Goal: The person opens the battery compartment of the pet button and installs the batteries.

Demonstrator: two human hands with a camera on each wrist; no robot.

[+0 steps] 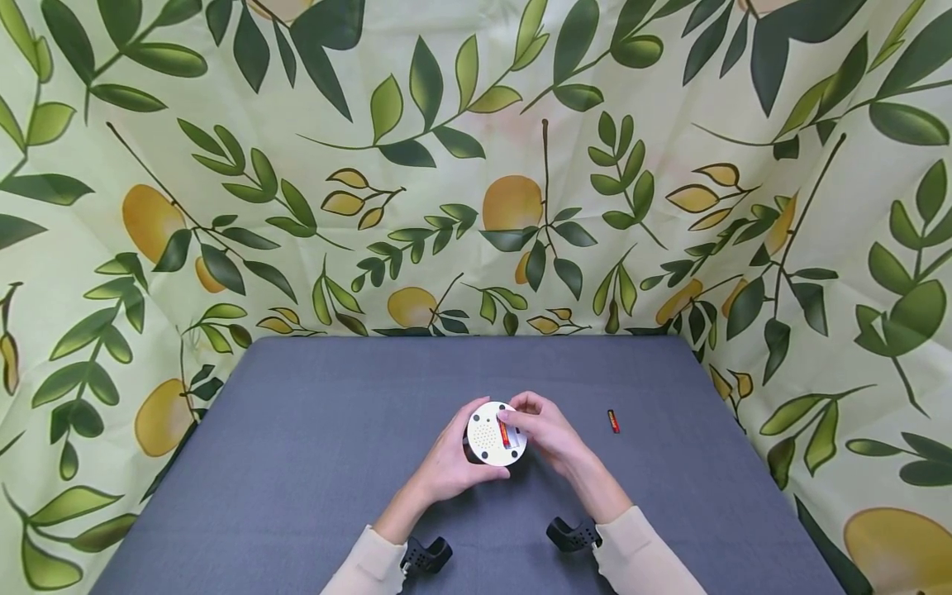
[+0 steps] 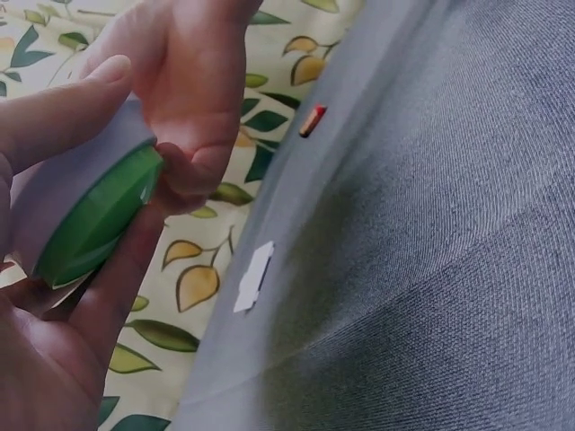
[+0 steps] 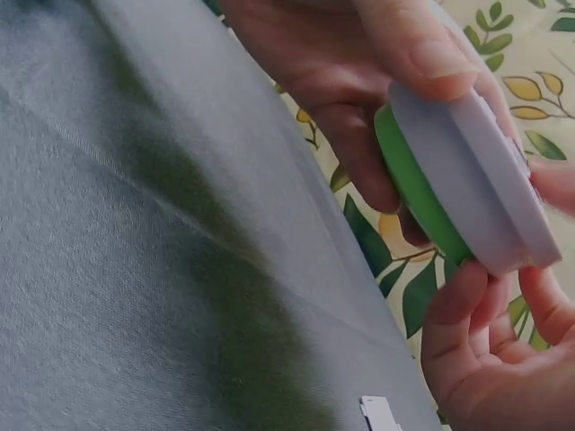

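A round white device [image 1: 482,442] with a dotted grille and dark feet faces up at the head camera. My left hand [image 1: 455,464] grips it by the rim, thumb on the near side. The wrist views show its green part [image 2: 103,220] on the side away from its white base. A red battery [image 1: 505,435] lies in the slot on the base. My right hand [image 1: 549,428] holds that battery's far end with the thumb over it, its other fingers curled by the rim. The thumb hides part of the slot.
A second red battery [image 1: 613,421] lies on the grey table [image 1: 335,430], right of my hands. A small white cover [image 2: 255,277] lies on the table beneath the hands, hidden in the head view. Leaf-patterned cloth [image 1: 446,248] hangs behind and at both sides.
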